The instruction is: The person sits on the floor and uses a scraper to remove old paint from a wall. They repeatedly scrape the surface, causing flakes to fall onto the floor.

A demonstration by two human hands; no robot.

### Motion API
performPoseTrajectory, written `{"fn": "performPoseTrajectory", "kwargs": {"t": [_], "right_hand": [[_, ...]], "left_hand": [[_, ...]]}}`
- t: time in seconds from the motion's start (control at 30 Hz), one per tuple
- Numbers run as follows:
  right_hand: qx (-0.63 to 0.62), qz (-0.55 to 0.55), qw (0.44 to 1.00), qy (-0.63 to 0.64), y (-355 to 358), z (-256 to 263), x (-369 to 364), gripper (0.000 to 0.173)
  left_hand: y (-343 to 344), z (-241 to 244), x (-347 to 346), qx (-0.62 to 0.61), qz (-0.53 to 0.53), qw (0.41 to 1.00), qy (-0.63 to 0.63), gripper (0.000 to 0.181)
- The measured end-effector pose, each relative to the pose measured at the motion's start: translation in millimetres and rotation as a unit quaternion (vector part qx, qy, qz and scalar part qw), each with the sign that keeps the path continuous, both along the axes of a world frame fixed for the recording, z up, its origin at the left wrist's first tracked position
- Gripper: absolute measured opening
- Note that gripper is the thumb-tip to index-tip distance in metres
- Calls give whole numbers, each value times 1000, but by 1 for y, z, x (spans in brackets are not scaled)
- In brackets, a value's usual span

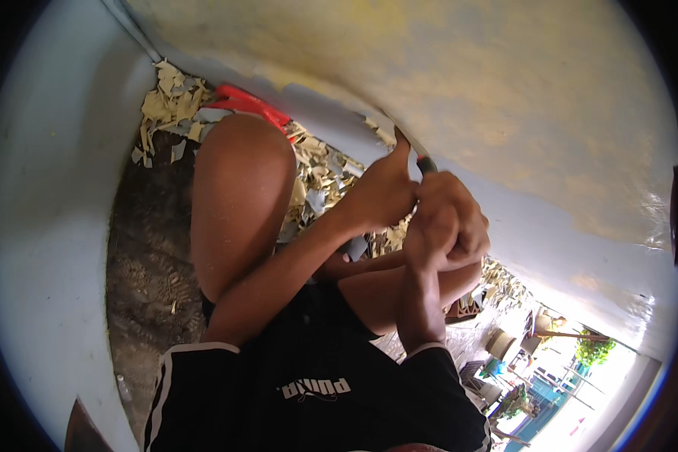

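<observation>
My right hand is closed around the dark handle of a scraper or knife. Its thin metal blade, seen nearly edge-on, lies against the patchy yellow and grey wall. Just left of the handle is my left hand, one digit stretched up along the blade and seeming to touch it. The left hand's other fingers are folded or hidden, so its hold is unclear. Below both hands, cream and grey paint flakes cover the ground along the wall's foot.
My bent knee rises left of the hands. Beyond it lies a blurred red object against the wall. A pale blue-grey wall borders the dark floor at left. At lower right are a round container and a leafy plant.
</observation>
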State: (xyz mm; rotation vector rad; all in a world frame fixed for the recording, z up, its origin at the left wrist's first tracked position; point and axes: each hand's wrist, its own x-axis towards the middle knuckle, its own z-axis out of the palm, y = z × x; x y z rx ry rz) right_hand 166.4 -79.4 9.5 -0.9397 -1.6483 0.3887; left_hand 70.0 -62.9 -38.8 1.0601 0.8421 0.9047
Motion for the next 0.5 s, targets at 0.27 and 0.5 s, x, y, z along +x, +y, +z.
{"fn": "performPoseTrajectory", "kwargs": {"t": [0.27, 0.5], "right_hand": [[31, 22, 999, 1, 17, -10, 0, 22], [21, -40, 998, -48, 27, -4, -16, 12]], "left_hand": [[11, -3, -1, 0, 17, 1000, -17, 72], [17, -16, 4, 22, 89, 994, -50, 47]]}}
